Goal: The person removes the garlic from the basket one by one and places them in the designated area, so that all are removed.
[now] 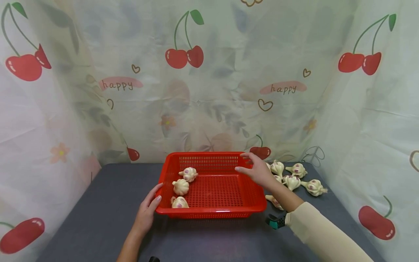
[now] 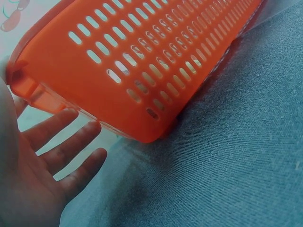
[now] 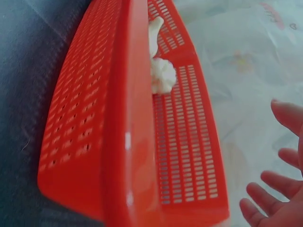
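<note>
A red plastic basket (image 1: 212, 210) with slotted walls stands on the dark table. Three garlic bulbs lie along its left side: a back bulb (image 1: 188, 174), a middle bulb (image 1: 180, 187) and a front bulb (image 1: 179, 202). My left hand (image 1: 145, 213) is at the basket's left rim. Its fingers (image 2: 71, 149) are spread and fairly straight, with tips close against the underside of the rim. Over the basket's right end hovers my right hand (image 1: 258, 171), fingers apart and holding nothing. The right wrist view shows those fingers (image 3: 272, 189) loosely extended beyond the rim.
Several more garlic bulbs (image 1: 291, 182) lie on the table (image 1: 124, 189) to the right of the basket, partly behind my right forearm. A patterned curtain (image 1: 212, 91) encloses the table at the back and both sides.
</note>
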{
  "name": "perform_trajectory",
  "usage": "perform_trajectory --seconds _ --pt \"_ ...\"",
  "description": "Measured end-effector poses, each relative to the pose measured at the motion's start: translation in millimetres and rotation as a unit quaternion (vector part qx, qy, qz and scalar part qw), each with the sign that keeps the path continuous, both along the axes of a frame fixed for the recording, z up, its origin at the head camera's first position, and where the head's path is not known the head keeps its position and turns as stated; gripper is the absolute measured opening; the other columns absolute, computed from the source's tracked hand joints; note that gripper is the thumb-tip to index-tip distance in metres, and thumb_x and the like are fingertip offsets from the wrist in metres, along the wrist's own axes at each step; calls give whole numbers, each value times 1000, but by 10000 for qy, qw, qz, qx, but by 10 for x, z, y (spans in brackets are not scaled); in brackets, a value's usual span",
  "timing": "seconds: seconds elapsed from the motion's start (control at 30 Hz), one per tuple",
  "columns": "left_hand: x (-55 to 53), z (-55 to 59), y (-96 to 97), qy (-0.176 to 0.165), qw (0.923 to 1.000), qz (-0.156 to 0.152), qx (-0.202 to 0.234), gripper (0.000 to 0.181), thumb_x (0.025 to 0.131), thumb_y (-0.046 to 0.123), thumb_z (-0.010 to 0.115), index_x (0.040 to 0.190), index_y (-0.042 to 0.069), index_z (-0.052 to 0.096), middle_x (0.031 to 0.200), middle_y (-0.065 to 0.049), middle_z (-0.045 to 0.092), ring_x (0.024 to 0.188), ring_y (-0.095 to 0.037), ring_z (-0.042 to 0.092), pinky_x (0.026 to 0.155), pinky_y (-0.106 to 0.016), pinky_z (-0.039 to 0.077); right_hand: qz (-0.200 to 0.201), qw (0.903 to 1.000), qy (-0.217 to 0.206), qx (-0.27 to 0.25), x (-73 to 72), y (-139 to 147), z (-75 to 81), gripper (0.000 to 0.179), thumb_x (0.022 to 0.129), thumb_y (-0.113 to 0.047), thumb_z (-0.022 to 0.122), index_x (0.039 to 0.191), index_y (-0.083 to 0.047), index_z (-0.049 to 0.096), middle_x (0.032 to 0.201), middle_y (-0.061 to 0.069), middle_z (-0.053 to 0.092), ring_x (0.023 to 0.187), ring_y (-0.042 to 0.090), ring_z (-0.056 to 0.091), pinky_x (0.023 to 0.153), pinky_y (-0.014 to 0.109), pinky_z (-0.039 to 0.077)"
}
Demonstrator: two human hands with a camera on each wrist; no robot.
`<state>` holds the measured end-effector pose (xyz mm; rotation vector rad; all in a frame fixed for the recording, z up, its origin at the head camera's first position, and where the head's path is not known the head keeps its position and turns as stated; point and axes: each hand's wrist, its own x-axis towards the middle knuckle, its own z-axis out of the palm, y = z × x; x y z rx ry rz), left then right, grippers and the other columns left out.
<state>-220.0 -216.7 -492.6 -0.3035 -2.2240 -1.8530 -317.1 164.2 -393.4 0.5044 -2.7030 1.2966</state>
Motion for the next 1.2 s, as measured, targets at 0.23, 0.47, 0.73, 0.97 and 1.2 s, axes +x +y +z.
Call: perform_trajectory --seconds 0.23,0.47,0.73,0.97,1.2 --pt "-90 -157 -51 19 10000 1 11 45 104 18 45 149 13 40 146 -16 43 120 -30 50 90 -21 45 319 9984 -433 156 -66 -215 54 64 87 -34 74 139 -7 48 135 18 50 119 40 50 88 51 48" --pt "-91 -159 -51 63 9999 -26 86 46 103 16 45 148 11 40 145 -18 44 120 -33 51 90 -21 45 670 9928 -956 260 -150 -412 71 68 87 -36 73 143 -9 44 140 18 47 120 37 52 91 50 47" --pt "-31 -44 -18 -24 10000 12 6 45 104 14 44 148 7 39 145 -20 43 120 -36 50 90 -20 45 1229 9782 -1646 319 -221 -620 59 68 88 -36 73 144 -11 44 140 18 46 125 34 47 93 49 46" --pt "62 131 35 -58 10000 -12 -55 45 103 10 44 147 0 38 145 -25 41 122 -41 47 91 -20 44 1815 9486 -2547 475 -266 -789 38 59 90 -33 70 140 -11 47 137 14 50 122 30 50 93 55 44" --pt "-59 -98 -33 -6 10000 -10 22 45 104 16 45 148 11 41 146 -18 42 121 -35 49 91 -20 44 2270 9169 -3245 503 -239 -955 2 56 91 -36 68 138 -12 49 133 12 52 116 35 56 93 58 44"
